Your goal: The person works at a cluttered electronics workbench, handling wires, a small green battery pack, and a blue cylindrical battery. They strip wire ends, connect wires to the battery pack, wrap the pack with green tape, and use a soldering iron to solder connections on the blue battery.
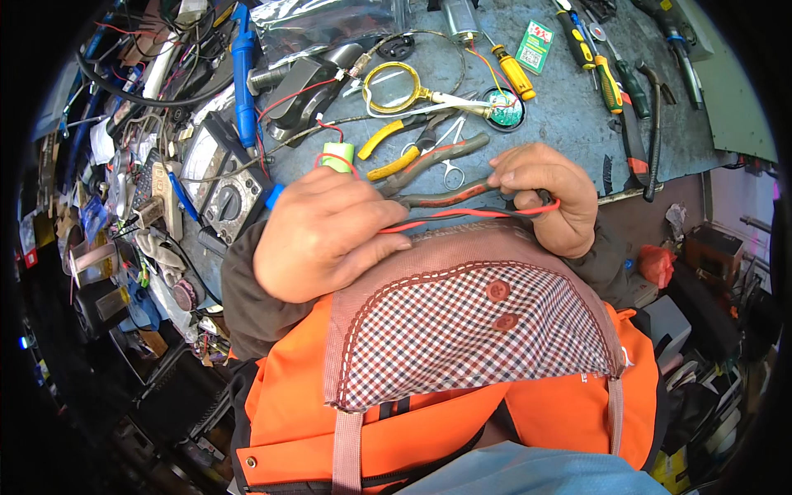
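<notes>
A twisted pair of red and black wires [462, 213] runs between my two hands, just above the apron [478, 330]. My left hand [326, 235] is closed on the pair, its thumb pressed against the fingers. Curled round the other end is my right hand [554, 196], where the wires bend back at the fingers. Between the hands, pliers with worn grey and red handles [450, 198] lie on the bench; one handle reaches my right fingertips, and I cannot tell whether they touch. A light green battery cell [337, 156] with a red lead shows behind my left hand.
On the blue-grey bench [569, 136] lie yellow-handled pliers [384, 140], scissors [452, 169], a magnifying glass [392, 87], a round green circuit board [505, 107] and a yellow screwdriver [515, 73]. A multimeter [227, 198] stands left; more screwdrivers [609, 82] and a hammer [634, 144] lie right.
</notes>
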The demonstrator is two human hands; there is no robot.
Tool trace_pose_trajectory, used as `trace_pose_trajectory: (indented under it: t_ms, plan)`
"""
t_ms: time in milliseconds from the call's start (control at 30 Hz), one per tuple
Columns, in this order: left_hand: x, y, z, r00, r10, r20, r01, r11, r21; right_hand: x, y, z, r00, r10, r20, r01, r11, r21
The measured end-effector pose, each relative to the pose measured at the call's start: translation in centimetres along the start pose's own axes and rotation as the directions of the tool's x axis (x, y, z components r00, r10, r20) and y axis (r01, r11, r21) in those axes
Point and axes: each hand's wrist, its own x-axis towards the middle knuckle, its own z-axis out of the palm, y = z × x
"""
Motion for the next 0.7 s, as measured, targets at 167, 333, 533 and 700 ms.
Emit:
trace_pose_trajectory:
  t_ms: [167, 333, 533, 700]
  plan:
    - [0.9, -0.4, -0.2, 0.993, -0.051, 0.109, 0.058, 0.996, -0.069, -1.7, 0.8, 0.2, 0.966, 0.259, -0.023, -0.259, 0.966, -0.014]
    - [1.0, -0.4, -1.6, 0.976, -0.219, -0.015, 0.22, 0.973, 0.073, -0.7, 0.3, -0.2, 0.998, 0.011, -0.056, -0.021, 0.985, -0.172]
    - [2.4, -0.8, -2.9, 0.92, -0.344, -0.189, 0.376, 0.912, 0.167, -0.6, 0.8, -1.1, 0.986, -0.071, -0.148, 0.016, 0.938, -0.345]
    - [4.2, -0.6, -2.0, 0.958, -0.263, -0.118, 0.279, 0.947, 0.158, 0.0, 0.9, -0.6, 0.984, 0.036, -0.173, -0.093, 0.936, -0.339]
